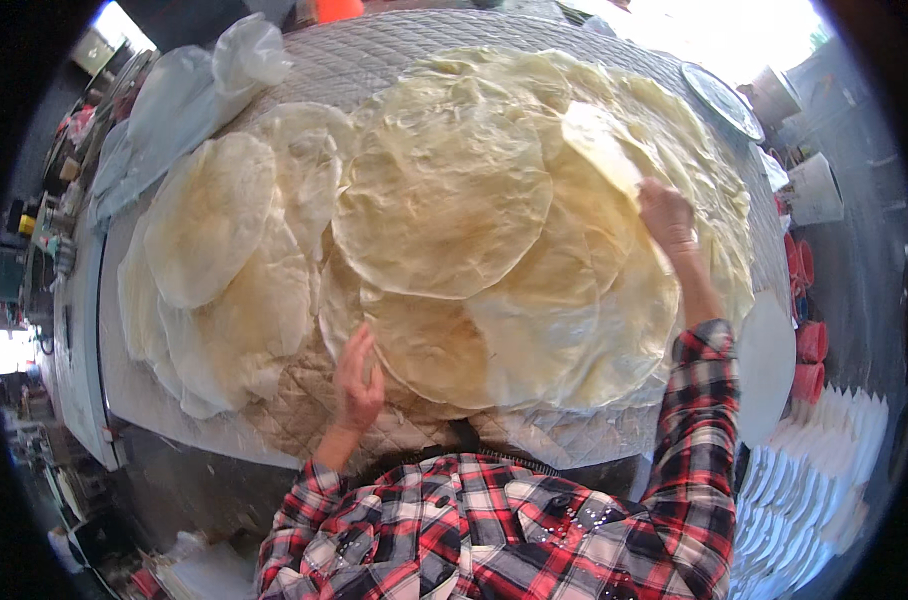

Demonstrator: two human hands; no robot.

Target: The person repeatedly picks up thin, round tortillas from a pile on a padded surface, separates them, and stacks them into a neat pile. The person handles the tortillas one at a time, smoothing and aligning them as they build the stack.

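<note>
Thin, round, translucent yellowish sheets (446, 202) lie overlapping in a large pile before me, on a table with a quilted cover (364, 45). Near the pile's lower left edge is my left hand (360, 382), its fingers somewhat apart and holding nothing that I can see. My right hand (665, 214) is over the right part of the pile, fingers curled at the lower end of a bright, pale strip (600, 146); whether this is a sheet's raised edge or a separate thing, I cannot tell. More round sheets (210, 221) overlap on the left of the table.
Crumpled clear plastic (173, 105) lies at the table's far left corner. A round tray or lid (722, 101) is at the far right. White buckets (814, 189) and red containers (808, 341) stand beyond the right edge. A pale oval sheet (767, 367) and stacked white pieces (806, 495) are at lower right.
</note>
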